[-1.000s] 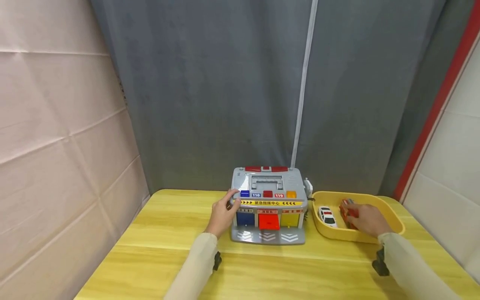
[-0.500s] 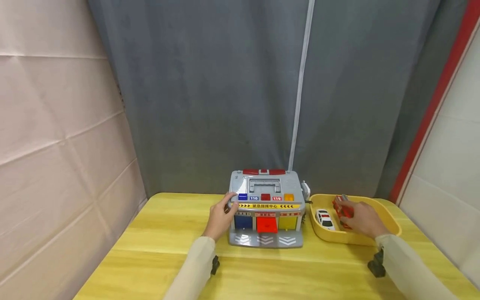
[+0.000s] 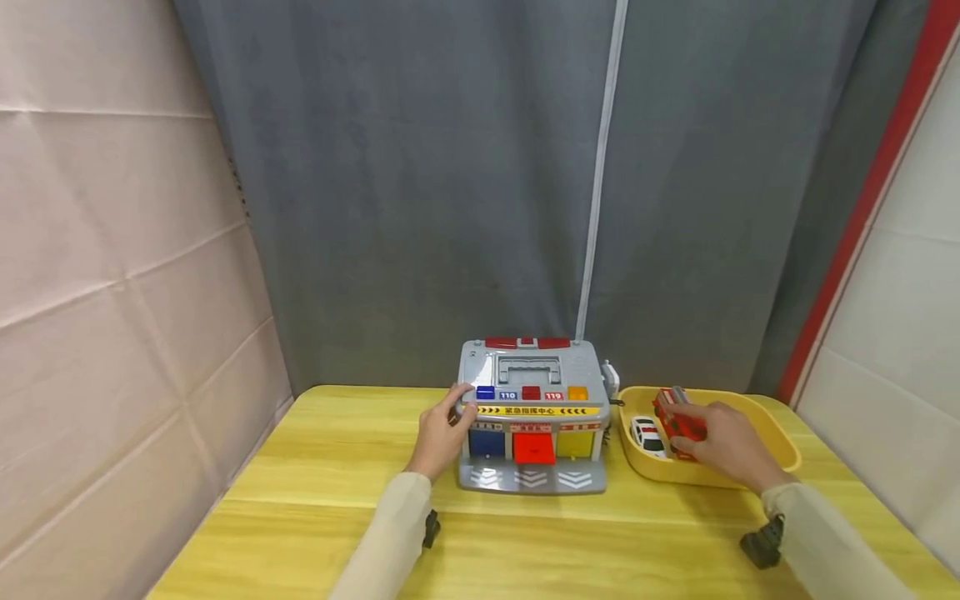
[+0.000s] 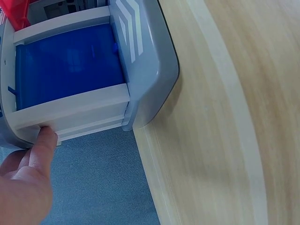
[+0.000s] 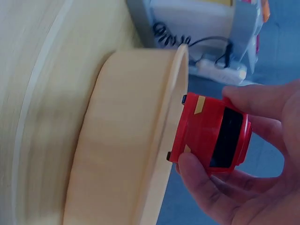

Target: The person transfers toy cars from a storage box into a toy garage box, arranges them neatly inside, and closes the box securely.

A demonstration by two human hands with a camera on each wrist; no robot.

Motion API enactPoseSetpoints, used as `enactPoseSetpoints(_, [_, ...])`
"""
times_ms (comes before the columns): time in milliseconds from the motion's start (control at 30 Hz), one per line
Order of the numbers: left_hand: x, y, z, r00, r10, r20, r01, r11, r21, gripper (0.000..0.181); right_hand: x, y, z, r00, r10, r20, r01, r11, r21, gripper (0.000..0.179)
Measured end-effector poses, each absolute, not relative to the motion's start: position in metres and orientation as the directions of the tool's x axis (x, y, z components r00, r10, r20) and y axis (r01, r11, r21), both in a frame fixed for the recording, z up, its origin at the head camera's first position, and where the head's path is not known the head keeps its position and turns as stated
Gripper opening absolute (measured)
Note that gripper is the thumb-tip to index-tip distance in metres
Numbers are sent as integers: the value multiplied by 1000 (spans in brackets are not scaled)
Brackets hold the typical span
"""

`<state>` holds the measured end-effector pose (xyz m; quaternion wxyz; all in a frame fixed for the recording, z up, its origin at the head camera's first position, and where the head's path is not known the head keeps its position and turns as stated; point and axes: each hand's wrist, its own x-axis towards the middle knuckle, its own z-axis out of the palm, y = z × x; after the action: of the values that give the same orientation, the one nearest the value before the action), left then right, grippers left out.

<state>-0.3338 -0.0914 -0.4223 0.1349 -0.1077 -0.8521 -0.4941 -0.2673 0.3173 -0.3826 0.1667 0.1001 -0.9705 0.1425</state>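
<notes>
In the head view a grey toy rescue station (image 3: 530, 417) stands at the table's middle, its red door (image 3: 535, 448) raised outward, its blue door (image 4: 70, 63) and yellow door down. My left hand (image 3: 440, 435) grips the station's left front corner at the roof edge; in the left wrist view a digit presses its white side wall. My right hand (image 3: 726, 440) pinches a red toy fire truck (image 5: 208, 131) between thumb and fingers, at the rim of the yellow basket (image 5: 126, 131). A white toy police car (image 3: 647, 436) lies in the basket, left of the truck.
A white piece (image 5: 220, 70) on a coiled black cord hangs at the station's right side, close to the basket. The wooden table (image 3: 345, 467) runs up to a grey curtain (image 3: 420, 208) behind. Pale cloth walls flank both sides.
My right hand has lifted the fire truck from the basket floor and shifted it slightly left, toward the police car. My left hand stays on the station.
</notes>
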Motion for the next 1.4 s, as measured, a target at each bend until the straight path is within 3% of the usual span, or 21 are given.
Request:
enactPoseSetpoints(500, [-332,-91,-422,-945,42,326,302,503,810,38,-237,281,-373,-925,-180,335,-277,922,-271,49])
enactPoseSetpoints(1200, [-328,-90,-416,-947,36,318,293,497,817,38,-223,256,-384,-906,-261,333,-359,891,-277,49])
enactPoseSetpoints(1400, [-328,-90,-417,-949,41,313,292,492,820,39,-222,250,-389,-930,-270,250,-339,892,-298,49])
